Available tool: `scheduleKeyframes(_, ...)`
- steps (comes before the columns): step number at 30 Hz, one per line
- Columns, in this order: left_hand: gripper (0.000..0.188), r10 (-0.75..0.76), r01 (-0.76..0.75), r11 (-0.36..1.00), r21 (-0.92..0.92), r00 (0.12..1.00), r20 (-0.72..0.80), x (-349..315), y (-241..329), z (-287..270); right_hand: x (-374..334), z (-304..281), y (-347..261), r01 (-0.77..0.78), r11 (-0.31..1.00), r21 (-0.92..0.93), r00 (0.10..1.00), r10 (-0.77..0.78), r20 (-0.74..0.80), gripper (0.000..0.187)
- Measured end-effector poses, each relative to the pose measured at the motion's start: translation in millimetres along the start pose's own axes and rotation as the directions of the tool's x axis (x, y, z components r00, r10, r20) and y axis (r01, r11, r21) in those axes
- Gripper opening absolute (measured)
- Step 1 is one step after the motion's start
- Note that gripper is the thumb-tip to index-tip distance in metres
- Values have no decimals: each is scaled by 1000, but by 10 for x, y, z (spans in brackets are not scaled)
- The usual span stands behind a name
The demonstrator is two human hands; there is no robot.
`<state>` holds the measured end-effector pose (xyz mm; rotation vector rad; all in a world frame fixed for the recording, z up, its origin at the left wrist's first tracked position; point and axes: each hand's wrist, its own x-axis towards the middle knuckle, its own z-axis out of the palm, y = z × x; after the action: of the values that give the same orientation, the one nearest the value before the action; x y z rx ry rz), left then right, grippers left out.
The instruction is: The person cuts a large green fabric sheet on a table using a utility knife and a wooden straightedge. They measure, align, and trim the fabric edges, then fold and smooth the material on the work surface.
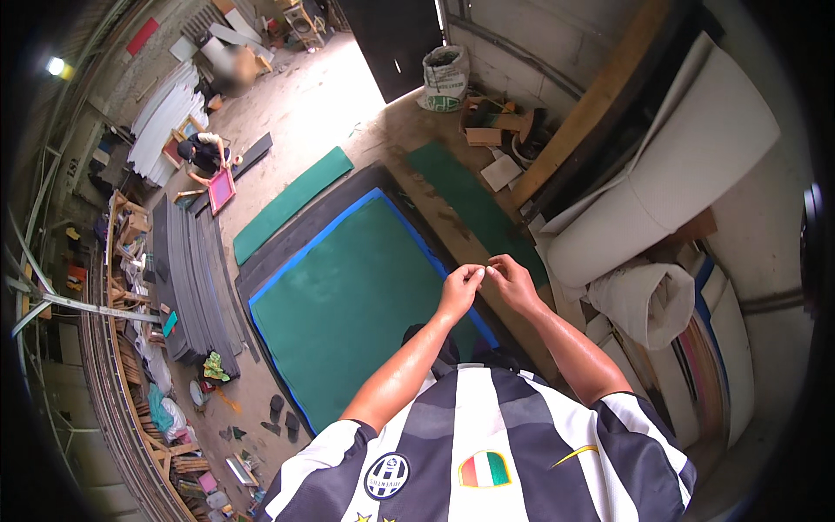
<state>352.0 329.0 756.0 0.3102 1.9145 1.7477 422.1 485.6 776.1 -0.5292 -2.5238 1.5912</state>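
My left hand (461, 290) and my right hand (511, 283) are raised close together in front of my chest, thumbs and fingertips pinched. Whatever they pinch, if anything, is too small to make out. Below and to the left of them lies a large green sheet (348, 287) with a blue border (266, 335), flat on a dark sheet (270, 277). A narrow green strip (474, 196) lies on the floor just beyond my right hand. Another green strip (294, 204) rests along the far side of the dark sheet.
To the left is a long stack of grey sheets (187, 278). Further back, a person (207, 155) crouches over a pink framed panel (223, 190). Large white rolls (661, 191) lean along the right wall. A white sack (445, 78) stands by the dark door (391, 48). Dark sandals (283, 413) lie at lower left.
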Motion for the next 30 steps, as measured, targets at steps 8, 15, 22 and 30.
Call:
scheduleKeyframes(8, 26, 30, -28, 999, -18, 993, 115, 1521, 176, -222, 1458, -63, -38, 29, 1000, -11, 996, -30, -80, 34)
scheduleKeyframes(15, 29, -5, -2, 1000, 27, 967, 253, 2891, 664, 50, 2632, -376, 17, -40, 998, 51, 949, 54, -311, 37)
scheduleKeyframes(22, 31, 110, -152, 985, 88, 926, 362, 4083, 1195, 615, 3640, -1161, 160, -5, 999, -39, 745, -22, -667, 48)
scheduleKeyframes(30, 42, 203, -299, 945, 135, 856, 474, 5589, 1620, 1932, 5046, -2616, 1255, -184, 983, 5, 336, 68, -939, 83)
